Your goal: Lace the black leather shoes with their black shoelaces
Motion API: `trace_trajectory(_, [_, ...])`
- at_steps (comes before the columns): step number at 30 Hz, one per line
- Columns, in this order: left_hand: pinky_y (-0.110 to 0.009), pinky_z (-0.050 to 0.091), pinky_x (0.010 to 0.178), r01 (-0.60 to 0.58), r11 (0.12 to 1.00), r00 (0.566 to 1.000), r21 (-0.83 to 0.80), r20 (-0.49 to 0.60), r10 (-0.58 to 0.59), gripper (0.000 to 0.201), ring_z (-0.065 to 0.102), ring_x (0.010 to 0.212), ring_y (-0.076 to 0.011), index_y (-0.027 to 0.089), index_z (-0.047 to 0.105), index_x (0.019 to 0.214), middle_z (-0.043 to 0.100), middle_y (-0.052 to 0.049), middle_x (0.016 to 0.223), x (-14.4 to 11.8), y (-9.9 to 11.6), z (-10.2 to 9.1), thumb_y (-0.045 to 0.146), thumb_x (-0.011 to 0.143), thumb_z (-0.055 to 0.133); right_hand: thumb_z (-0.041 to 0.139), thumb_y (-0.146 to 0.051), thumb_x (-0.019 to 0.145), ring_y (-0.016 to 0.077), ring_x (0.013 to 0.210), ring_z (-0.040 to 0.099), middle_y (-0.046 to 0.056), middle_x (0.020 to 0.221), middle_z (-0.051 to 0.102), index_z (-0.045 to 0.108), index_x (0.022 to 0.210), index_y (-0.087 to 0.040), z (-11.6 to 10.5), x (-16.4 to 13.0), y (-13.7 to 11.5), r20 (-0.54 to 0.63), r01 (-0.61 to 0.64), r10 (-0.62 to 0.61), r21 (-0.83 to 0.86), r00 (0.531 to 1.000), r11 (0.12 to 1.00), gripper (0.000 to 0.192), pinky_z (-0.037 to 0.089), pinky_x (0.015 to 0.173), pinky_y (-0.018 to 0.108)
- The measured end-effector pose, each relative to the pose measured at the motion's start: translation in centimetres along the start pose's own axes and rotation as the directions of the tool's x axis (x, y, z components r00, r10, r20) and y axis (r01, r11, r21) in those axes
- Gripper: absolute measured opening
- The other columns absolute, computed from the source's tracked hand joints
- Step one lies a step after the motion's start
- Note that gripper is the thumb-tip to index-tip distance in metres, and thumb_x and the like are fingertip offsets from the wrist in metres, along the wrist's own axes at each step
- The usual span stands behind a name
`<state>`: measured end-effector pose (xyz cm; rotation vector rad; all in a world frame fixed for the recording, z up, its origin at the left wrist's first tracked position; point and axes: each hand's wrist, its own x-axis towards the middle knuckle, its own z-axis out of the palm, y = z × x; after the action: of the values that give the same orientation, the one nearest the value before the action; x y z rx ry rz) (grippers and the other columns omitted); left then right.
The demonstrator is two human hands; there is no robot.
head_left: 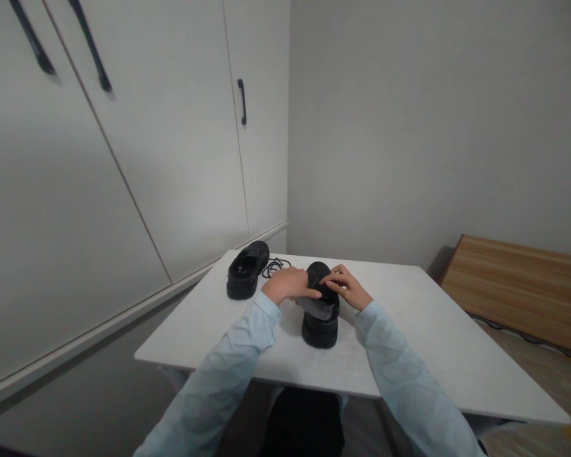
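Note:
A black shoe [320,331] stands on the white table [409,336] with its heel towards me and its toe pointing away. My left hand [290,285] grips its upper from the left side, the thumb lying across the opening. Below that thumb a grey flap [316,309], apparently the shoe's tongue, is folded out over the opening. My right hand [346,287] is over the front of the shoe, thumb and forefinger pinched together by the lacing area. Whatever sits between those fingertips is too small and dark to make out.
Another black shoe [242,282] stands at the table's far left, toe pointing away. Loose black shoelaces [275,266] lie coiled beside it. White cabinets [171,158] line the left side. A wood-grain panel [518,285] is beyond the table on the right.

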<state>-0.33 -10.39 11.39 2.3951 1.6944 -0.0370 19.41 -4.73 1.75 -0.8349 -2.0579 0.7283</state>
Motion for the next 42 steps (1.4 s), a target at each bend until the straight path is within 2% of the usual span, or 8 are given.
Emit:
trace_trajectory(4, [-0.023, 0.036, 0.054, -0.122, 0.992, 0.989, -0.024, 0.081, 0.123, 0.028, 0.057, 0.061, -0.0165, 0.015, 0.066, 0.070, 0.064, -0.004, 0.063, 0.7, -0.3, 0.9, 0.041, 0.076, 0.056, 0.053, -0.053, 0.082, 0.0189, 0.084, 0.047, 0.004, 0.087, 0.042, 0.072, 0.088, -0.022, 0.0, 0.0, 0.0, 0.003, 0.007, -0.007, 0.000, 1.000, 1.000, 0.036, 0.042, 0.070, 0.032])
trace_trajectory(8, [-0.022, 0.032, 0.051, -0.128, 0.989, 0.986, -0.077, 0.100, 0.136, 0.025, 0.051, 0.057, -0.0135, 0.016, 0.064, 0.067, 0.058, 0.000, 0.059, 0.3, -0.6, 1.1, 0.036, 0.077, 0.051, 0.053, -0.051, 0.083, 0.0187, 0.083, 0.046, 0.004, 0.087, 0.042, 0.071, 0.089, -0.022, 0.0, 0.0, -0.2, 0.000, 0.013, -0.013, -0.014, 1.000, 1.000, 0.035, 0.041, 0.069, 0.032])
trace_trajectory(17, [-0.024, 0.028, 0.048, -0.176, 0.962, 0.982, -0.206, 0.027, 0.186, 0.031, 0.041, 0.050, -0.0113, 0.015, 0.056, 0.057, 0.044, 0.001, 0.049, -1.6, -1.1, 1.1, 0.035, 0.076, 0.043, 0.055, -0.047, 0.083, 0.0171, 0.077, 0.047, 0.003, 0.087, 0.045, 0.064, 0.107, -0.024, 0.0, -0.1, -0.3, -0.011, -0.006, 0.006, -0.018, 1.000, 1.000, 0.034, 0.040, 0.065, 0.030])
trace_trajectory(23, [-0.024, 0.024, 0.049, -0.160, 0.942, 0.987, -0.294, -0.017, 0.162, 0.030, 0.037, 0.048, -0.0094, 0.016, 0.044, 0.051, 0.038, 0.004, 0.047, -4.3, -1.1, 0.2, 0.034, 0.075, 0.044, 0.057, -0.046, 0.082, 0.0173, 0.077, 0.047, 0.004, 0.087, 0.046, 0.066, 0.103, -0.025, 0.0, -0.1, -0.1, -0.021, -0.004, 0.003, -0.024, 1.000, 1.000, 0.031, 0.040, 0.064, 0.030])
trace_trajectory(29, [-0.024, 0.021, 0.048, -0.234, 0.882, 0.972, -0.410, -0.087, 0.217, 0.034, 0.030, 0.048, -0.0082, 0.017, 0.035, 0.052, 0.030, 0.006, 0.048, -6.9, -1.1, -0.2, 0.035, 0.079, 0.044, 0.054, -0.045, 0.084, 0.0185, 0.079, 0.048, 0.005, 0.087, 0.047, 0.067, 0.100, -0.025, 0.0, -0.1, -0.2, -0.015, 0.018, -0.018, -0.003, 1.000, 1.000, 0.029, 0.040, 0.063, 0.030])
trace_trajectory(35, [-0.023, 0.026, 0.052, -0.205, 0.843, 0.968, -0.497, -0.228, 0.101, 0.033, 0.039, 0.053, -0.0097, 0.017, 0.040, 0.058, 0.038, 0.005, 0.054, -6.8, -0.9, 1.5, 0.039, 0.083, 0.043, 0.053, -0.053, 0.081, 0.0181, 0.077, 0.046, 0.004, 0.083, 0.046, 0.068, 0.085, -0.021, 0.3, 0.0, 0.3, -0.058, 0.002, 0.005, 0.115, 0.998, 0.993, 0.036, 0.039, 0.062, 0.030])
trace_trajectory(39, [-0.023, 0.027, 0.055, -0.200, 0.826, 0.929, -0.527, -0.370, -0.011, 0.032, 0.041, 0.056, -0.0105, 0.018, 0.041, 0.061, 0.041, 0.005, 0.056, -5.3, -1.0, 3.0, 0.039, 0.085, 0.042, 0.052, -0.054, 0.081, 0.0176, 0.076, 0.046, 0.003, 0.081, 0.045, 0.066, 0.076, -0.020, 0.3, 0.1, 0.6, -0.076, -0.024, 0.036, 0.161, 0.996, 0.987, 0.037, 0.039, 0.060, 0.029])
trace_trajectory(42, [-0.023, 0.027, 0.056, -0.180, 0.802, 0.904, -0.570, -0.417, -0.093, 0.032, 0.042, 0.057, -0.0111, 0.018, 0.041, 0.062, 0.042, 0.005, 0.057, -3.8, -1.4, 4.0, 0.040, 0.086, 0.041, 0.052, -0.051, 0.082, 0.0177, 0.076, 0.047, 0.003, 0.080, 0.047, 0.065, 0.076, -0.020, 0.2, 0.1, 0.6, -0.086, -0.036, 0.051, 0.163, 0.995, 0.986, 0.034, 0.039, 0.060, 0.029])
